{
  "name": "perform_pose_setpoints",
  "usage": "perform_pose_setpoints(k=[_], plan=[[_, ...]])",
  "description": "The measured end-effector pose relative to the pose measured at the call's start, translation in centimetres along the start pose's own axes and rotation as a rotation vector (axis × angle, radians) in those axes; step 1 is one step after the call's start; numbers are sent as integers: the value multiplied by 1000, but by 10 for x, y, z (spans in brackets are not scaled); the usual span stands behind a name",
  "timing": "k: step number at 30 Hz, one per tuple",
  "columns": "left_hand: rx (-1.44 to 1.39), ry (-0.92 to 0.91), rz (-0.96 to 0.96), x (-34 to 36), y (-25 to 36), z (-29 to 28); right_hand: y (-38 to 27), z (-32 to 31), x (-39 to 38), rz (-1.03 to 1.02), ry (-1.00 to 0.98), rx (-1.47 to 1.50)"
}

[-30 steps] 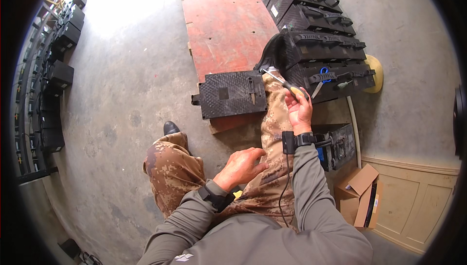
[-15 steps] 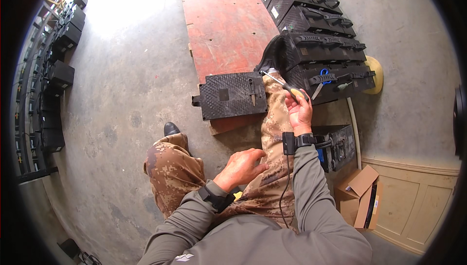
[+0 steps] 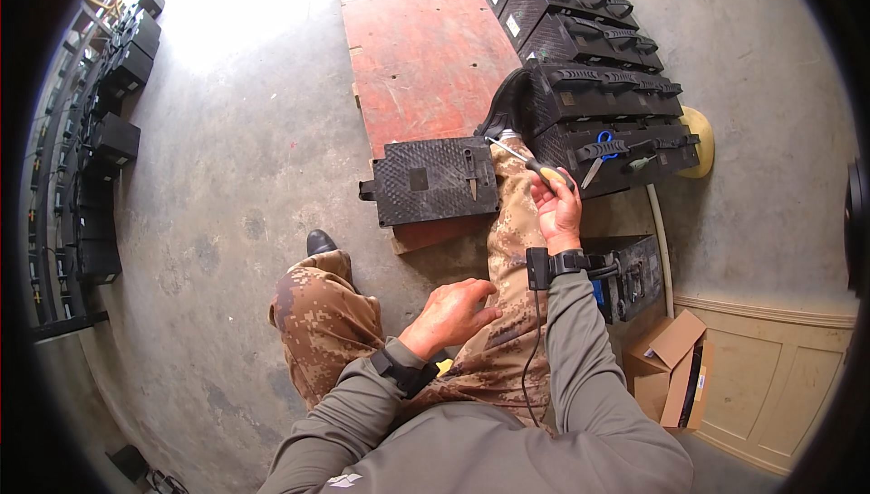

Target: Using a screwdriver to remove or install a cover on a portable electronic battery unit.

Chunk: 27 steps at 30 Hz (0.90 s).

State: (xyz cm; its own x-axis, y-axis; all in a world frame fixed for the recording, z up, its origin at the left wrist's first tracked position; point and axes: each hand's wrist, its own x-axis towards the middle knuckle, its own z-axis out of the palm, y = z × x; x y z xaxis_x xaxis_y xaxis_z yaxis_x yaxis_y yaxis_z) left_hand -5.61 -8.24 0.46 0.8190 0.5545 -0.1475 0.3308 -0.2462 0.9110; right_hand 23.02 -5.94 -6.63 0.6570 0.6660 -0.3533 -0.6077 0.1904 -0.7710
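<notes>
My right hand (image 3: 556,208) grips a screwdriver (image 3: 545,170) by its yellow-and-black handle, over my right trouser leg. The screwdriver's shaft points up and left to the right corner of a black textured panel (image 3: 435,204); whether the tip touches it, I cannot tell. A slim pointed tool (image 3: 471,177) lies on the panel, which rests across the end of a red board (image 3: 417,50). My left hand (image 3: 449,316) is at my thigh, fingers loosely bent and apart, holding nothing visible. Blue-handled scissors (image 3: 600,157) lie on a black case just right of the screwdriver.
Rows of black cases (image 3: 594,86) with handles line the board's right side, beside a yellow object (image 3: 698,145). Further right are another black box (image 3: 634,281), an open cardboard box (image 3: 675,344) and a cream panel (image 3: 770,376). Black boxes on a rack (image 3: 118,140) run along the left.
</notes>
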Motion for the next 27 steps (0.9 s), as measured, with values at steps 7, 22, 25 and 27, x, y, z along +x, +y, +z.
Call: perform_pose_setpoints(k=[7,22,25,27], plan=[[3,0,3,0,1,-1,-9,23,-1,-38,-46,-177],[4,16,15,3,-4,-2,-37,87,26,-252,-272,-742],[5,27,8,2,-6,-3,-33,69,16,-234,-239,-773],[10,33,11,2,-7,-2,-29,38,11,-191,-227,-810]])
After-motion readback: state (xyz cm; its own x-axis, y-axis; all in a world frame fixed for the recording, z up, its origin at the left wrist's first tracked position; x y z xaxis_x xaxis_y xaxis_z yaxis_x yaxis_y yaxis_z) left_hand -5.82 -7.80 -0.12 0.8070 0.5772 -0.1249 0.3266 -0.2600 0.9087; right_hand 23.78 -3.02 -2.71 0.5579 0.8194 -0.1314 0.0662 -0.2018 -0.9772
